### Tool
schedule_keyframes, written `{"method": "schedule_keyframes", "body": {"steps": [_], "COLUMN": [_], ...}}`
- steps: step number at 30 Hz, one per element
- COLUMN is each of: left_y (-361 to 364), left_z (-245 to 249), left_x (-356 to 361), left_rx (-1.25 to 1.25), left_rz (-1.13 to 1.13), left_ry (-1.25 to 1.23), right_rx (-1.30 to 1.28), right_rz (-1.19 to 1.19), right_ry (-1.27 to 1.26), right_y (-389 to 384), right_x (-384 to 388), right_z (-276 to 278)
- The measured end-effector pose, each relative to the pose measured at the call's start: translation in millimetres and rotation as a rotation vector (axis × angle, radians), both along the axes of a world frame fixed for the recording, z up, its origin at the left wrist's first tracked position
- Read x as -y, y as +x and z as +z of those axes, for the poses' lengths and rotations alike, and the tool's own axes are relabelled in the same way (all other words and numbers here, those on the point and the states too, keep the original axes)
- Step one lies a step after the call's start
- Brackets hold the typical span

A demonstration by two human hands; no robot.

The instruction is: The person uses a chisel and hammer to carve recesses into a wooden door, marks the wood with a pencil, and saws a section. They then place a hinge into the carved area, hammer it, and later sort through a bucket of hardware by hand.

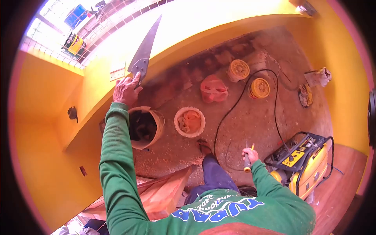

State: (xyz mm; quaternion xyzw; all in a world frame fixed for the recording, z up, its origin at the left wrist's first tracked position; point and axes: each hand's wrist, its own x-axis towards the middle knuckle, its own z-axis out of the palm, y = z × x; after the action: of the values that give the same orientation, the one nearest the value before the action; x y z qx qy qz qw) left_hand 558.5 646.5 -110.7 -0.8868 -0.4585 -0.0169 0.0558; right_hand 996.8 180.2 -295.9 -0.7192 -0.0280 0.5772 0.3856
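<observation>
My left hand [126,91] is wrapped round the handle of a hand saw [145,51], its index finger laid along the base of the blade. The blade points up against the bright ledge of the yellow wall. Low on the right, my right hand [250,155] is closed round a tool with a dark grip and yellow end [247,164]; a thin yellow stick shows by the fingers. Below my left hand stands a large bucket [158,125] with dark contents. A white bucket [177,121] holding orange material is beside it.
A yellow generator [309,172] stands right of my right hand, with a black cable [235,105] looping over the floor. Two yellow-lidded buckets [239,69] and a red bag [214,88] are farther back. Wooden boards [164,192] lean at lower left.
</observation>
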Motion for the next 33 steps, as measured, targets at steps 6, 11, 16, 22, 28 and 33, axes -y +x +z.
{"method": "schedule_keyframes", "body": {"steps": [6, 11, 16, 22, 28, 33], "left_y": [21, 19, 21, 20, 11, -47], "left_z": [-48, -67, -59, -75, -33, 95], "left_x": [-73, -110, -113, -114, -53, 98], "left_rx": [0.099, 0.159, 0.075, 0.094, 0.300, 0.193], "left_rz": [-0.069, -0.163, -0.109, -0.017, -0.050, -0.004], "left_ry": [0.007, 0.047, -0.055, -0.019, 0.064, -0.310], "right_rx": [0.075, 0.077, -0.039, -0.117, -0.163, -0.378], "right_rz": [-0.145, -0.180, -0.068, 0.021, 0.131, 0.398], "right_ry": [-0.161, -0.258, -0.261, -0.153, -0.088, 0.194], "right_y": [51, 45, 27, 23, 8, -21], "right_x": [23, 24, 4, -32, -92, -140], "right_z": [-21, -24, -23, -17, 33, 50]}}
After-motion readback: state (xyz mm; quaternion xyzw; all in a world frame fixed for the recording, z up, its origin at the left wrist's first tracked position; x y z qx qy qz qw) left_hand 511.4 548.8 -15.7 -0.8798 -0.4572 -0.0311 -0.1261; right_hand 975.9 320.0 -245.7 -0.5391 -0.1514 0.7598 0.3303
